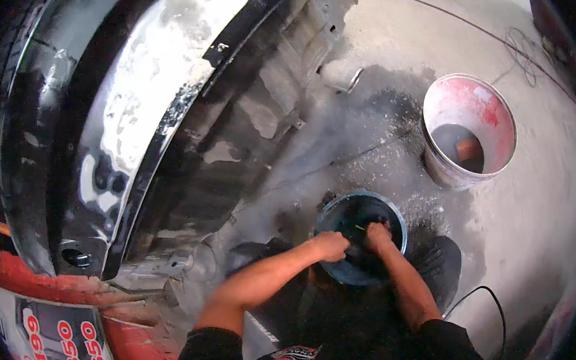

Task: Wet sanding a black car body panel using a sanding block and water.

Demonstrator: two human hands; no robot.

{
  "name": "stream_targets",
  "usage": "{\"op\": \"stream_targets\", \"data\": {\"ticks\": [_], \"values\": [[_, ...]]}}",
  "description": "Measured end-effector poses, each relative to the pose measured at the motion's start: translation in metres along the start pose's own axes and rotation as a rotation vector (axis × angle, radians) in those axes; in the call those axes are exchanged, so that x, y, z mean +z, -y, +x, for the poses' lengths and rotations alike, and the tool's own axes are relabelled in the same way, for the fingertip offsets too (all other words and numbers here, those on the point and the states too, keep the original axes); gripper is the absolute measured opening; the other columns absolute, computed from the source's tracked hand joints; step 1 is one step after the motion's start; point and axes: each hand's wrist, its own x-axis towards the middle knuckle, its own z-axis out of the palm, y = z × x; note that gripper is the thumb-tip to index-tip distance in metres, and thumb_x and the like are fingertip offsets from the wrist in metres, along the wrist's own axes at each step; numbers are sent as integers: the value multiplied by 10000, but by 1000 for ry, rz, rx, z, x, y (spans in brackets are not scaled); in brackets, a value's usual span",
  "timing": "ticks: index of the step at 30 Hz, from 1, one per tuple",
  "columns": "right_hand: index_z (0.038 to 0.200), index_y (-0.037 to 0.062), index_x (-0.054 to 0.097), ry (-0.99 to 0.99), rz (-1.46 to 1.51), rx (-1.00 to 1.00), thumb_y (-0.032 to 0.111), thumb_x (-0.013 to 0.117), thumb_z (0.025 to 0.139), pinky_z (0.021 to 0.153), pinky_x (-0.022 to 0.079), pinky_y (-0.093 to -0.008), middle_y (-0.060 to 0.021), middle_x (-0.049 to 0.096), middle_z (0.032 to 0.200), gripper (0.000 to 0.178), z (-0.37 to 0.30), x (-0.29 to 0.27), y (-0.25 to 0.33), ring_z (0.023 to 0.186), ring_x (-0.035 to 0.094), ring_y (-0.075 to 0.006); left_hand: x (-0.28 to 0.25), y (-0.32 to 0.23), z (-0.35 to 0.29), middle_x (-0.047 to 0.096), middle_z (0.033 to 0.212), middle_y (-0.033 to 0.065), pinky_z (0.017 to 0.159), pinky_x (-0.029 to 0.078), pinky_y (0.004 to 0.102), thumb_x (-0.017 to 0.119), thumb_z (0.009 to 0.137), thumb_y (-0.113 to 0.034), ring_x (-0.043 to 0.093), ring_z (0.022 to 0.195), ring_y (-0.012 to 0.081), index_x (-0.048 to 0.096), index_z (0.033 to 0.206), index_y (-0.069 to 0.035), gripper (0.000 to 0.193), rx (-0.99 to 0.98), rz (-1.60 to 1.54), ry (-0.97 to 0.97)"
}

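Both my hands reach down into a small blue bucket (344, 206) that stands on the wet concrete between my feet. My left hand (330, 246) is curled into a fist at the bucket's near left side. Beside it, my right hand (377, 235) points fingers-down into the bucket. Between them both hands grip a dark, wet cloth (358, 254); its shape is hard to make out against the dark inside of the bucket. My forearms are bare and my sleeves are black.
A glossy black car body panel (128, 125) with an open wheel arch fills the left. A bigger white bucket with red-stained inside (492, 106) stands at the right. My dark shoe (443, 262) and a black cable (490, 296) lie near the blue bucket.
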Motion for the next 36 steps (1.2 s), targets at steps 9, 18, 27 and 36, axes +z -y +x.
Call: {"op": "stream_targets", "data": {"ticks": [9, 18, 27, 36], "values": [[1263, -14, 653, -69, -303, -282, 188, 598, 961, 1093, 482, -596, -240, 697, 1281, 367, 91, 99, -64, 1228, 678, -370, 23, 4, 56, 755, 1100, 251, 934, 594, 500, 662, 856, -105, 738, 1058, 412, 788, 1046, 9, 256, -122, -73, -18], [1215, 170, 763, -15, -96, 79, 269, 513, 1022, 1138, 408, -626, -137, 687, 1366, 331, 37, 20, -3, 1257, 663, -378, 75, 9, 90, 730, 1189, 219, 946, 583, 538, 645, 904, -178, 710, 1119, 432, 756, 1122, -12, 296, -446, -255, -211], [1358, 112, 662, 85, -99, 171, 283, 614, 975, 1063, 524, -531, -179, 647, 1405, 422, 26, -1, -4, 1321, 623, -366, 94, -1, 141, 758, 1127, 221, 996, 552, 533, 633, 897, -144, 726, 1093, 401, 800, 1028, -42, 235, -476, -367, -238], [1225, 93, 727, 24, -191, 126, 307, 590, 1003, 957, 600, -477, -180, 703, 1313, 337, 19, 5, -7, 1167, 715, -371, 115, 15, 163, 712, 1153, 244, 972, 538, 578, 627, 888, -149, 694, 1116, 430, 743, 1098, -25, 269, -426, -490, -230]]}}
